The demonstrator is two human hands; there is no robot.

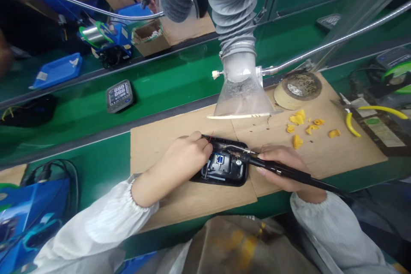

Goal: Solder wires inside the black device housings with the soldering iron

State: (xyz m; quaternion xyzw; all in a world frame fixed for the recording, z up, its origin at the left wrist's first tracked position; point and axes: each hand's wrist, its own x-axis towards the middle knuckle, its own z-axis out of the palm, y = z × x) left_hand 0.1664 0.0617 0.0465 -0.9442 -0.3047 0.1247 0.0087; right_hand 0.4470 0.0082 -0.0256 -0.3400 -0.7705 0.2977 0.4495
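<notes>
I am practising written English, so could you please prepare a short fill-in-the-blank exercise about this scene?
1. The right hand holds a black soldering ____.
2. The thin wire rising beside the left hand is coloured ____.
3. The pliers at the right have ____ handles.

Missing words: iron; red; yellow.

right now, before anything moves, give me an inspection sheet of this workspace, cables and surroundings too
Surface: cardboard on a green bench.
Job's things: black casing, lying open; soldering iron angled over it, tip contact unclear.
Clutter: yellow scraps, round pot, yellow-handled pliers.
Hands: left hand at the casing, pinch hidden; right hand gripping the iron.
Cables: red wire by the left fingers; black cable looped far left.
Surroundings: extractor hood overhead; digital display beyond the cardboard.
</notes>
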